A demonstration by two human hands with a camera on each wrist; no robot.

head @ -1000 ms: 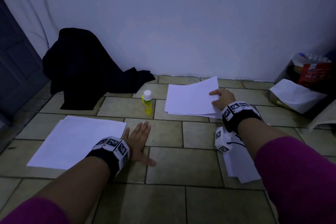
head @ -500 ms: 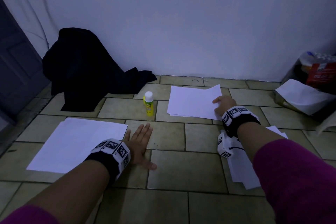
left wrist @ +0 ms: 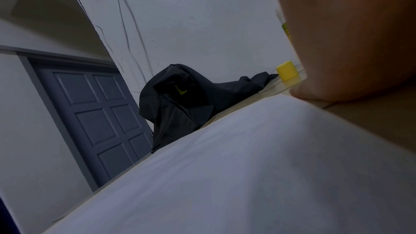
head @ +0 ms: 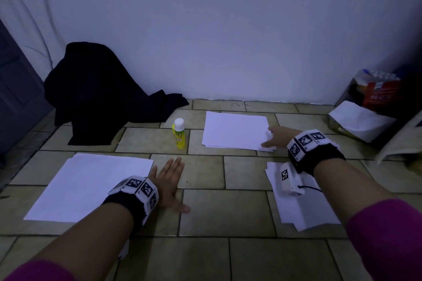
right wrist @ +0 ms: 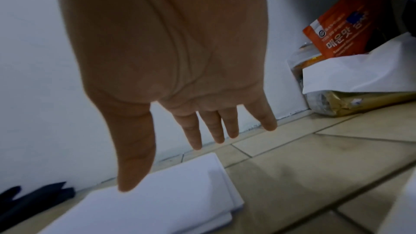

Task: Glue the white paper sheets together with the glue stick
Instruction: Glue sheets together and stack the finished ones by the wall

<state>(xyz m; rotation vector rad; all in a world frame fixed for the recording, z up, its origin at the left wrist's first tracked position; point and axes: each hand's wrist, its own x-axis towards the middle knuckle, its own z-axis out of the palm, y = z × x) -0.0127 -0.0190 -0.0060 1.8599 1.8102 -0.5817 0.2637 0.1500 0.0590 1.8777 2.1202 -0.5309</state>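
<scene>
A yellow glue stick (head: pixel 179 134) with a white cap stands upright on the tiled floor; its base (left wrist: pixel 287 72) shows in the left wrist view. To its right lies a stack of white sheets (head: pixel 235 130) (right wrist: pixel 171 202). My right hand (head: pixel 271 137) (right wrist: pixel 162 167) is at the stack's right edge, fingers straight, thumb over the near corner, holding nothing. My left hand (head: pixel 174 183) lies flat on the floor beside a large white sheet (head: pixel 91 187) (left wrist: pixel 225 166). More white sheets (head: pixel 303 210) lie under my right forearm.
A black cloth (head: pixel 102 98) is heaped against the wall at the back left, beside a grey door (head: pixel 13 98). An orange packet (head: pixel 381 94) and a white paper-covered bag (head: pixel 358 121) crowd the right corner. Bare tiles (head: pixel 228 212) lie between my arms.
The far stack has turned from tilted to square with the tiles. My right hand has shifted from its far right corner to its right edge. The left hand stays flat.
</scene>
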